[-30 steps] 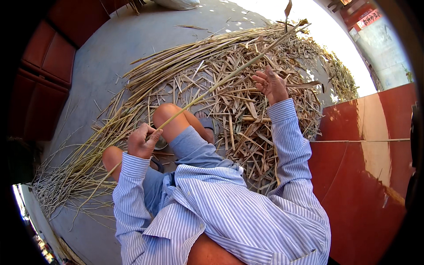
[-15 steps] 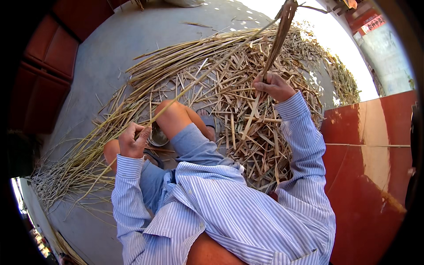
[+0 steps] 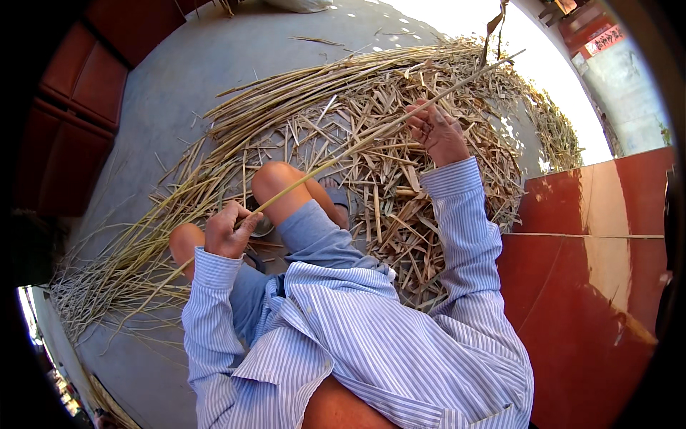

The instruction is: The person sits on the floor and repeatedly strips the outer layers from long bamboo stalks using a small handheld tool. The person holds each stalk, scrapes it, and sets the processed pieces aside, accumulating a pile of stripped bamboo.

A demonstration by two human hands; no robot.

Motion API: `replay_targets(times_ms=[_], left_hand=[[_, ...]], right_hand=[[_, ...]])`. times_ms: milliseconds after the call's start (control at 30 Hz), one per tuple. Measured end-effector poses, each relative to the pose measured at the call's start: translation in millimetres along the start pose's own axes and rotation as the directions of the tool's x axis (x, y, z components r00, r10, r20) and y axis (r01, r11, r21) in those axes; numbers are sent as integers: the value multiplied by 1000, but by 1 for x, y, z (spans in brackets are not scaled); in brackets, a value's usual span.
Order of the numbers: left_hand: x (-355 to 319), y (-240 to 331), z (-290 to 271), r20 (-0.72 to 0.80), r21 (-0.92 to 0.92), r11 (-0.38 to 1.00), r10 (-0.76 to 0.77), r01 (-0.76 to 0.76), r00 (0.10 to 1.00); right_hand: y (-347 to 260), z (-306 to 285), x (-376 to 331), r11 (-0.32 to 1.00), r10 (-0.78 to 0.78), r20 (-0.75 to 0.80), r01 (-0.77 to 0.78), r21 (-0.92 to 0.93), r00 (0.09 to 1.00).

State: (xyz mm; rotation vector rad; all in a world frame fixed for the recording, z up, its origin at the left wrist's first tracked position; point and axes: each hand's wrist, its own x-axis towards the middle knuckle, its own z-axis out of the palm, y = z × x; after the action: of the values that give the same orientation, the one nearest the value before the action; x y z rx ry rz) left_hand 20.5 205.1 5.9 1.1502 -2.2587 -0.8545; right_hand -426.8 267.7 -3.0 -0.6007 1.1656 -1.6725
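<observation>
My left hand (image 3: 230, 230) is closed around a long pale stalk (image 3: 336, 159), gripping it near my knee. The stalk slants up to the right, its thick end reaching beyond my right hand (image 3: 437, 134). That hand is open, fingers spread and slightly bent, close beside the upper part of the stalk; whether the fingertips touch it I cannot tell. A brown dry leaf (image 3: 491, 30) shows past the stalk's far end, apart from my right hand. Beneath the right hand spreads a heap of stripped dry leaves (image 3: 400, 168).
A bundle of long stalks (image 3: 286, 89) lies on the grey floor (image 3: 193, 64) at the far side, its thin ends (image 3: 93, 297) fanning out at left. Red panels (image 3: 582, 286) stand at right, dark red cabinets (image 3: 75, 107) at left. A round metal container (image 3: 263, 227) sits between my legs.
My right hand has opened and let go of the dry leaves, which are now farther off. It has shifted slightly left. The stalk, still in my left hand, has tilted lower.
</observation>
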Motion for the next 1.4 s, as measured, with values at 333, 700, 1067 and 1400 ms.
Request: replay_targets(times_ms=[333,700,1067,1400], left_hand=[[-10,5,-44,-17,75,995,-60,61,998],[72,95,34,-35,-188,976,109,-114,993],[108,75,7,-287,-775,630,-287,-46,914],[110,57,47,-23,247,867,452,-433,892]], right_hand=[[-5,45,12,990,22,152,0,-140,988],[-5,111,-37,986,-139,235,156,-54,962],[3,77,-52,992,-99,119,107,-65,988],[11,64,-39,990,-40,-64,31,-140,997]])
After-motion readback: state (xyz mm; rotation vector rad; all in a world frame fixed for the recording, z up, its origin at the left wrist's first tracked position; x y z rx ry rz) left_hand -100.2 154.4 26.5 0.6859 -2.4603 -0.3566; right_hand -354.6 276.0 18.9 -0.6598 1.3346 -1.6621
